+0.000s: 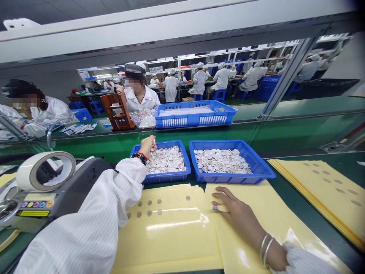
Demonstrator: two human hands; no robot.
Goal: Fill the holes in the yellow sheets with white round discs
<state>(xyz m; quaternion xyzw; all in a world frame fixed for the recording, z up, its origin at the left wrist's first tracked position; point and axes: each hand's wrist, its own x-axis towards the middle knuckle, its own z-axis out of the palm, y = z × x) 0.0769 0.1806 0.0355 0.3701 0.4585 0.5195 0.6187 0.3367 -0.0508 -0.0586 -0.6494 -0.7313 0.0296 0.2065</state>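
Observation:
My left hand (pixel 148 146) is closed above the back left part of a blue tray (pixel 168 177) of small round white pieces (pixel 168 160). Something whitish shows at its fingertips, too small to name. My right hand (pixel 238 209) rests on a glossy yellow sheet (pixel 245 243), fingers spread forward. Near its thumb is a pale band or strip (pixel 221 208); whether it is worn or held I cannot tell. Beside it, under my left forearm, lies a stack of yellow sheets (pixel 171 239) with several grey round spots (pixel 149 203) near the top.
A second blue tray (pixel 236 178) of round pieces stands to the right. Another yellow stack (pixel 322 186) with spots lies far right. At left is a grey machine (pixel 71 198) with a tape roll (pixel 45 171). Behind a green ledge, a co-worker (pixel 142 95) sits near a blue basket (pixel 196 118).

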